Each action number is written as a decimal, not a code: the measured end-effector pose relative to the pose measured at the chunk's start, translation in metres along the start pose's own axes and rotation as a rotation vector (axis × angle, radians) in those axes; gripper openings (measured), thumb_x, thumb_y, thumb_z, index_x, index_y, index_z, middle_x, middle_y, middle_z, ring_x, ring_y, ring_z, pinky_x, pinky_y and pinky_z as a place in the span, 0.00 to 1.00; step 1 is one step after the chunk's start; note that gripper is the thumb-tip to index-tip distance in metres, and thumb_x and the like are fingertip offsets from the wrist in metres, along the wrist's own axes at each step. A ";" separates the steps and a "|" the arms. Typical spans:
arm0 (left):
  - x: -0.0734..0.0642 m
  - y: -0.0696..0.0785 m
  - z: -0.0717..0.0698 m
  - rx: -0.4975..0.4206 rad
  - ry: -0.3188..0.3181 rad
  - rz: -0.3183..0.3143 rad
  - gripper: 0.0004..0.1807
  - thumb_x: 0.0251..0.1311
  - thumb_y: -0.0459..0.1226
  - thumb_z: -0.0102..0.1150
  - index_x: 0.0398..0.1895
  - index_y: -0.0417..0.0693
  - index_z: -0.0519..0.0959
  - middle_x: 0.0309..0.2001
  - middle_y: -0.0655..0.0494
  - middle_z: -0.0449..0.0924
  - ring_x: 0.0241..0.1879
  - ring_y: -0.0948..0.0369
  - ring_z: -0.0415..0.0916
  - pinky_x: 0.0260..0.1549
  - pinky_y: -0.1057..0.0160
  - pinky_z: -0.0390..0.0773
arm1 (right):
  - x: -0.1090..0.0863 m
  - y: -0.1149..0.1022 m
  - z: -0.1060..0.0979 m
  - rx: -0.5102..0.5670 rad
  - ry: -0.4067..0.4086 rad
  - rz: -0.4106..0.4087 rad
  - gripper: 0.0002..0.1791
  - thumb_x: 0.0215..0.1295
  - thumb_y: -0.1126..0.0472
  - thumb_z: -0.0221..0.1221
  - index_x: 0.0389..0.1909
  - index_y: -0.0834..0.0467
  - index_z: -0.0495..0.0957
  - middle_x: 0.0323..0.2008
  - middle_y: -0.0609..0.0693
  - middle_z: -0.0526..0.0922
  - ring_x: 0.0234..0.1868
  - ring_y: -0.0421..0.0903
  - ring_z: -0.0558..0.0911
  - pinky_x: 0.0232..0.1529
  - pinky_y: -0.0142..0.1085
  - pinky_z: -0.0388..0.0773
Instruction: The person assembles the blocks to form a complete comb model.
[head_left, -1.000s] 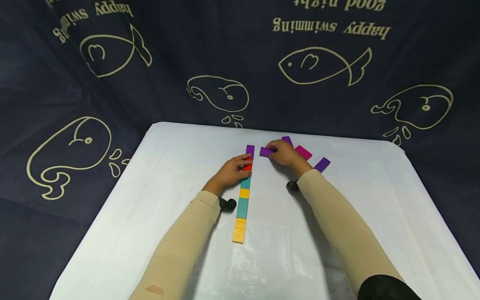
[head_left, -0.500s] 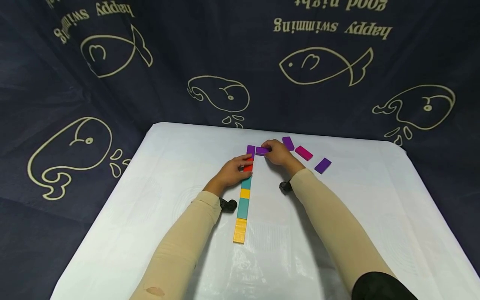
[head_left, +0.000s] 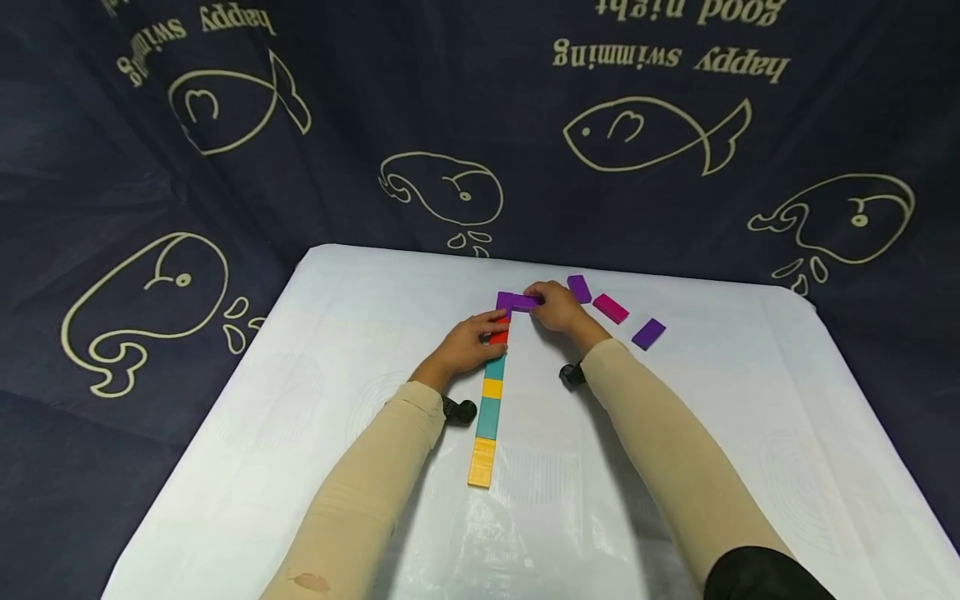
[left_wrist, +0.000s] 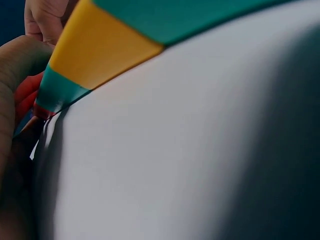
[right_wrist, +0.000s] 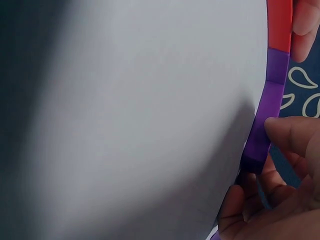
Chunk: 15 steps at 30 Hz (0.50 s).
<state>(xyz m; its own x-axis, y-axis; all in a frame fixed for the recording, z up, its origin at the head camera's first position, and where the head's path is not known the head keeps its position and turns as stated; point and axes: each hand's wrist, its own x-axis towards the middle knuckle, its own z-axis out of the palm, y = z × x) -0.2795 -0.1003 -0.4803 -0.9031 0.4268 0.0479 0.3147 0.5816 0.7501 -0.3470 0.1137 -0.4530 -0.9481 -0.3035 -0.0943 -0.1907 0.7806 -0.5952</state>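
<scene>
A column of colored blocks lies on the white table. From the far end come a purple block (head_left: 504,298), a red block (head_left: 500,337), a teal block (head_left: 494,367), a small yellow block (head_left: 492,389), a second teal block (head_left: 487,417) and a longer yellow block (head_left: 481,462). My left hand (head_left: 463,345) rests against the column's left side, fingers spread over the red block and the purple one's near end. My right hand (head_left: 558,308) pinches another purple block (right_wrist: 265,112), lying crosswise, its left end against the column's purple block.
Right of my right hand lie a loose purple block (head_left: 579,288), a magenta block (head_left: 611,308) and a darker purple block (head_left: 648,333). A dark cloth (head_left: 420,100) with whale and fish drawings rises behind the table's back edge (head_left: 675,275).
My right hand has slid the pinched purple block leftward until it meets the top of the column. My left hand has stayed in place.
</scene>
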 end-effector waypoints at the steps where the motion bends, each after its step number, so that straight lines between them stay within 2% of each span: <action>1: 0.000 0.000 0.000 -0.004 0.000 0.000 0.26 0.62 0.41 0.66 0.63 0.43 0.77 0.73 0.60 0.63 0.73 0.56 0.57 0.70 0.58 0.58 | 0.000 0.001 0.000 0.000 0.000 0.003 0.19 0.68 0.67 0.56 0.59 0.59 0.77 0.56 0.59 0.75 0.57 0.55 0.72 0.65 0.48 0.67; 7: 0.000 0.000 0.000 -0.004 0.001 0.000 0.26 0.62 0.41 0.66 0.63 0.42 0.77 0.73 0.61 0.63 0.73 0.56 0.57 0.70 0.58 0.57 | 0.000 0.002 0.000 0.016 -0.006 0.013 0.20 0.68 0.65 0.58 0.61 0.58 0.76 0.58 0.59 0.74 0.59 0.55 0.71 0.66 0.49 0.66; 11: 0.000 0.002 0.000 0.008 0.000 0.000 0.27 0.62 0.41 0.66 0.63 0.42 0.76 0.73 0.61 0.63 0.73 0.56 0.58 0.70 0.58 0.58 | -0.002 0.006 -0.004 0.062 -0.010 0.010 0.22 0.69 0.64 0.58 0.63 0.59 0.73 0.60 0.60 0.73 0.61 0.55 0.71 0.66 0.49 0.67; 15: 0.000 0.002 0.002 0.015 0.006 -0.016 0.27 0.61 0.41 0.66 0.63 0.42 0.77 0.73 0.62 0.63 0.73 0.57 0.58 0.70 0.58 0.57 | -0.007 0.013 -0.014 0.132 0.005 0.000 0.22 0.69 0.64 0.56 0.63 0.62 0.72 0.61 0.62 0.73 0.58 0.57 0.74 0.58 0.50 0.75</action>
<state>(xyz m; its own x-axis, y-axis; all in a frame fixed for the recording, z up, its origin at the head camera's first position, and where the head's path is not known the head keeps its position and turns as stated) -0.2785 -0.0981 -0.4801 -0.9097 0.4132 0.0405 0.3048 0.5983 0.7410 -0.3466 0.1328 -0.4491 -0.9494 -0.3006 -0.0906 -0.1559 0.7018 -0.6951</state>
